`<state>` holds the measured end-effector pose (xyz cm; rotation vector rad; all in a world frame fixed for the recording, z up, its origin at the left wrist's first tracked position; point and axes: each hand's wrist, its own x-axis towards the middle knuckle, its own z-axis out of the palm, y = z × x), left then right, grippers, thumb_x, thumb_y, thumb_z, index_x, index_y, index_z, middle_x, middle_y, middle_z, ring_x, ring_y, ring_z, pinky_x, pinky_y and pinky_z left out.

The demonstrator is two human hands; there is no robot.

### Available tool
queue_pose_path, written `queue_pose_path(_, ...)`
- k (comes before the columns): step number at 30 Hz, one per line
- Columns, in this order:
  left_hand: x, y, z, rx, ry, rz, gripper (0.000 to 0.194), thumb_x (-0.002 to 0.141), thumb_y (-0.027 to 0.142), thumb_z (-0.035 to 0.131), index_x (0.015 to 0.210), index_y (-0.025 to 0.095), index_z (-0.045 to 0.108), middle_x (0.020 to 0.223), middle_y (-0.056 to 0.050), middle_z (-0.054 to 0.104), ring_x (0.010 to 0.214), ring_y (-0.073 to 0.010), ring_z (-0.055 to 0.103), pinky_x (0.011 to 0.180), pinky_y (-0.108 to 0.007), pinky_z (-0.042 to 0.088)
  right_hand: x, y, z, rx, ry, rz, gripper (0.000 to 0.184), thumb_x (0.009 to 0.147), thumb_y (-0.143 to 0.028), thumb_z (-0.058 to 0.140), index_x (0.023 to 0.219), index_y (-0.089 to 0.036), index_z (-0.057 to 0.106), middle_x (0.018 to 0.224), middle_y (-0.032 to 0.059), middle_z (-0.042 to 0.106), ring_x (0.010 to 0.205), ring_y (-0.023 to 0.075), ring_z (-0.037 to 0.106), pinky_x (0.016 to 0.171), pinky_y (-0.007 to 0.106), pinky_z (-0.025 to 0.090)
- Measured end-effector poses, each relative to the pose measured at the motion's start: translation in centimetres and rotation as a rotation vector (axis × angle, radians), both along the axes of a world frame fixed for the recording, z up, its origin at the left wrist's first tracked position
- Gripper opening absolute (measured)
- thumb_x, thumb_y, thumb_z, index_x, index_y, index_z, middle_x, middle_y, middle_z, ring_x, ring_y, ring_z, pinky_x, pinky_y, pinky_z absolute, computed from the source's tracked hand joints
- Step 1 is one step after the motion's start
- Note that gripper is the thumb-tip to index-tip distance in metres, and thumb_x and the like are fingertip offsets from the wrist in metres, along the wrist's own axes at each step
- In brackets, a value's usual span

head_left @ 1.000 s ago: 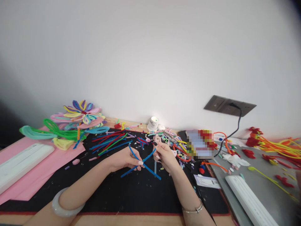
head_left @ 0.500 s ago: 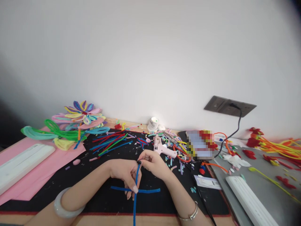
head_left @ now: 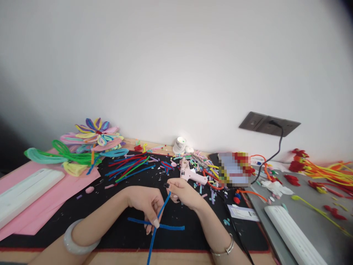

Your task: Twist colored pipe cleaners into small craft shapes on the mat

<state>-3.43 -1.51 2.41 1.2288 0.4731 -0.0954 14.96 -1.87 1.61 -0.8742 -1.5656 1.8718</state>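
Two blue pipe cleaners cross over the black mat. My left hand pinches them at the crossing with thumb and fingers. One blue pipe cleaner lies nearly crosswise, slanting slightly down to the right. The other blue pipe cleaner runs from the bottom edge up through the crossing, tilted right at its top. That upper end is pinched by my right hand, whose thumb shows a dark nail. Behind my hands lies a pink glue gun among cut pipe cleaner pieces.
Red, blue and green pipe cleaners lie at the mat's back left, near looped bundles and a multicoloured flower. A white cup stands by the wall. A black cable crosses the mat at right. White bars flank both sides.
My right hand has shifted slightly right, still pinching the upper end. The long pipe cleaner now tilts more to the right, and the crosspiece has turned a little. My left hand stays nearly in place.
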Motion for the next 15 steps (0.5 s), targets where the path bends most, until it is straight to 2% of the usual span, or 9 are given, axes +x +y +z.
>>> queue_pose_path(2, 0.1, 0.0, -0.2, 0.005, -0.001, 0.004, 0.018, 0.061, 0.034, 0.074, 0.064, 0.017, 0.068, 0.064, -0.003, 0.069, 0.051, -0.0158, 0.062, 0.054, -0.026, 0.050, -0.1, 0.1, -0.2, -0.048, 0.026, -0.023, 0.034, 0.077, -0.042, 0.054, 0.058, -0.019, 0.038, 0.047, -0.0089, 0.030, 0.039, 0.0049, 0.022, 0.038, 0.018, 0.018)
queue_pose_path(4, 0.4, 0.1, -0.6, 0.030, -0.027, 0.093, 0.019, 0.062, 0.034, 0.074, 0.066, 0.017, 0.066, 0.064, -0.003, 0.068, 0.052, -0.0146, 0.062, 0.054, -0.024, 0.049, -0.1, 0.5, -0.4, -0.027, 0.043, -0.140, 0.031, 0.079, -0.041, 0.053, 0.060, -0.018, 0.044, 0.047, -0.0071, 0.036, 0.038, 0.0054, 0.026, 0.036, 0.018, 0.019)
queue_pose_path(8, 1.0, 0.6, -1.1, 0.094, -0.109, 0.510, 0.023, 0.064, 0.032, 0.073, 0.069, 0.015, 0.059, 0.063, -0.002, 0.067, 0.056, -0.0116, 0.062, 0.054, -0.020, 0.045, 0.6, 1.7, -0.7, 0.118, 0.112, -0.524, 0.029, 0.081, -0.043, 0.049, 0.068, -0.017, 0.050, 0.052, -0.0047, 0.044, 0.037, 0.0051, 0.030, 0.034, 0.017, 0.021)
queue_pose_path(10, 1.2, 0.9, -1.2, 0.085, -0.139, 0.693, 0.024, 0.064, 0.031, 0.073, 0.071, 0.014, 0.057, 0.064, -0.001, 0.067, 0.060, -0.0115, 0.062, 0.058, -0.020, 0.046, 1.0, 2.1, -0.6, 0.167, 0.164, -0.631, 0.028, 0.082, -0.043, 0.048, 0.070, -0.017, 0.049, 0.052, -0.0051, 0.043, 0.037, 0.0050, 0.030, 0.033, 0.017, 0.020)
queue_pose_path(13, 1.4, 1.3, -1.2, 0.099, -0.159, 0.892, 0.026, 0.064, 0.032, 0.073, 0.072, 0.014, 0.055, 0.064, -0.001, 0.065, 0.062, -0.0121, 0.062, 0.063, -0.023, 0.047, 1.2, 2.2, -0.4, 0.214, 0.175, -0.661, 0.028, 0.082, -0.044, 0.047, 0.073, -0.018, 0.049, 0.055, -0.0043, 0.045, 0.038, 0.0056, 0.034, 0.033, 0.018, 0.020)
queue_pose_path(15, 1.5, 1.4, -1.3, 0.126, -0.173, 0.972, 0.028, 0.063, 0.032, 0.074, 0.073, 0.014, 0.055, 0.064, -0.001, 0.064, 0.063, -0.0127, 0.062, 0.064, -0.024, 0.047, 1.1, 2.1, -0.3, 0.239, 0.131, -0.638, 0.027, 0.080, -0.043, 0.050, 0.073, -0.018, 0.048, 0.055, -0.0045, 0.047, 0.039, 0.0054, 0.035, 0.035, 0.018, 0.022)
